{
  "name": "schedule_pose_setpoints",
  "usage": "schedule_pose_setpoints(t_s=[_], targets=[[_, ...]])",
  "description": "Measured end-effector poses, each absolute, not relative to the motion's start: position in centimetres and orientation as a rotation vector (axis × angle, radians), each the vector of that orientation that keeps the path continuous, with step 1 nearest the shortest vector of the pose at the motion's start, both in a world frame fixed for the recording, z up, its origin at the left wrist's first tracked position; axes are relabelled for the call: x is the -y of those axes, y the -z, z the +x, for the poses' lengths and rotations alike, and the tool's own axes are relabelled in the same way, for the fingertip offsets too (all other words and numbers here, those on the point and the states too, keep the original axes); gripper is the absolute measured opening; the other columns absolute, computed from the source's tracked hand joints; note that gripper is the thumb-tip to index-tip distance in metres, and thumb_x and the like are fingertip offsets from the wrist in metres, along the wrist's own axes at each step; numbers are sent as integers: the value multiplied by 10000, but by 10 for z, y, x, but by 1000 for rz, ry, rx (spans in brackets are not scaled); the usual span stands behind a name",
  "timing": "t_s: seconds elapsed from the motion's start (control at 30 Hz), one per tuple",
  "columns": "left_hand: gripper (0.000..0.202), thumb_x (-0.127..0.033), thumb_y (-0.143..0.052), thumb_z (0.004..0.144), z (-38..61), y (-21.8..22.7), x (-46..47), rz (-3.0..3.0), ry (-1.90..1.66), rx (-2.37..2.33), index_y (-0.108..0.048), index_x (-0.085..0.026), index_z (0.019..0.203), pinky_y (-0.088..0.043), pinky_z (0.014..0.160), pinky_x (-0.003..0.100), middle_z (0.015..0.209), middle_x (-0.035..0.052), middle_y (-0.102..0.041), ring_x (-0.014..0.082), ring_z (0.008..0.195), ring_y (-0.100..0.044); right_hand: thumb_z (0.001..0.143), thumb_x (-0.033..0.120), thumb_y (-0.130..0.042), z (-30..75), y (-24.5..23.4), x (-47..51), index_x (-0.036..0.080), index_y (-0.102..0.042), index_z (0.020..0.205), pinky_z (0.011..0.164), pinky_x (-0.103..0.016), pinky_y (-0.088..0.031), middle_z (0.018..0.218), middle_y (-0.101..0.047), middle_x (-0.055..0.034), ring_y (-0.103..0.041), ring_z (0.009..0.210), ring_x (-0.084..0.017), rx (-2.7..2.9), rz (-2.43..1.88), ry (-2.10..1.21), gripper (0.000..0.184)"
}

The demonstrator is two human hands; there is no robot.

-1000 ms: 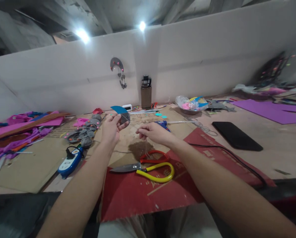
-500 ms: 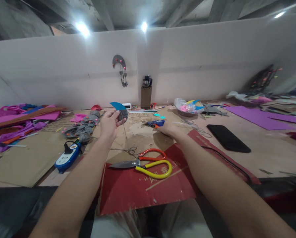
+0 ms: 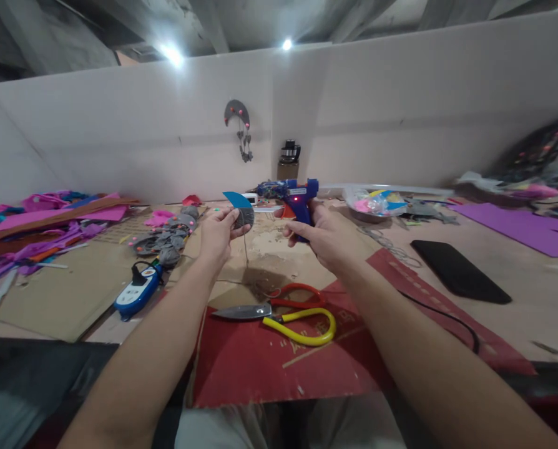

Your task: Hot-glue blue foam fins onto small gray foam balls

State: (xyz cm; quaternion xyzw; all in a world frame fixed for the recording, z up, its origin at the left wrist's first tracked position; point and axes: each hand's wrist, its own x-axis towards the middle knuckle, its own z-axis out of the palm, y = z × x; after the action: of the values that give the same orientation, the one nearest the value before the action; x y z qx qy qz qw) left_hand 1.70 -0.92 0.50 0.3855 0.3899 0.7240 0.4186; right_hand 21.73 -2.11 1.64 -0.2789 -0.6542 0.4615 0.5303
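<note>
Between the thumb and fingers of my left hand is a grey yarn-wrapped piece with a pointed blue sheet part at its upper left. A strand of grey yarn hangs from it. My right hand is wrapped round the handle of a blue hot glue gun, raised above the table with its nozzle pointing left. Below both hands, scissors with red and yellow handles lie on a red cardboard sheet.
A blue-and-white power strip and grey yarn pieces lie to the left. At right are a black phone, purple sheets and a bowl. A bottle stands by the wall, where a grey moon ornament hangs.
My right hand has lifted the glue gun off the table and turned it so the nozzle points left. My left hand still holds the grey piece at about the same spot.
</note>
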Motion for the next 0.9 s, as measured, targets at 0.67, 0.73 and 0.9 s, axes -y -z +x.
schedule_pose_setpoints(t_s=[0.67, 0.73, 0.9], targets=[[205, -279, -755, 635, 27, -4, 14, 1086, -1766, -1046, -644, -116, 692, -592, 664, 301, 711, 15, -602, 89, 630, -576, 807, 205, -482, 209, 2, 14, 216, -489, 1074, 790, -349, -456, 935, -599, -45, -532, 806, -176, 1865, -740, -610, 267], [193, -272, -751, 642, 27, -4, 15, 1080, -1771, -1043, -643, -119, 689, -593, 672, 306, 716, 18, -612, 89, 627, -579, 810, 203, -478, 209, 2, 13, 214, -481, 1080, 800, -355, -454, 931, -592, -46, -531, 807, -177, 1866, -734, -601, 270], [199, -273, -752, 640, 27, -3, 15, 1079, -1791, -1052, -637, -116, 679, -592, 658, 297, 694, 10, -596, 86, 627, -566, 820, 214, -474, 209, 1, 14, 206, -479, 1100, 794, -339, -459, 938, -594, -49, -542, 807, -177, 1889, -750, -613, 281]])
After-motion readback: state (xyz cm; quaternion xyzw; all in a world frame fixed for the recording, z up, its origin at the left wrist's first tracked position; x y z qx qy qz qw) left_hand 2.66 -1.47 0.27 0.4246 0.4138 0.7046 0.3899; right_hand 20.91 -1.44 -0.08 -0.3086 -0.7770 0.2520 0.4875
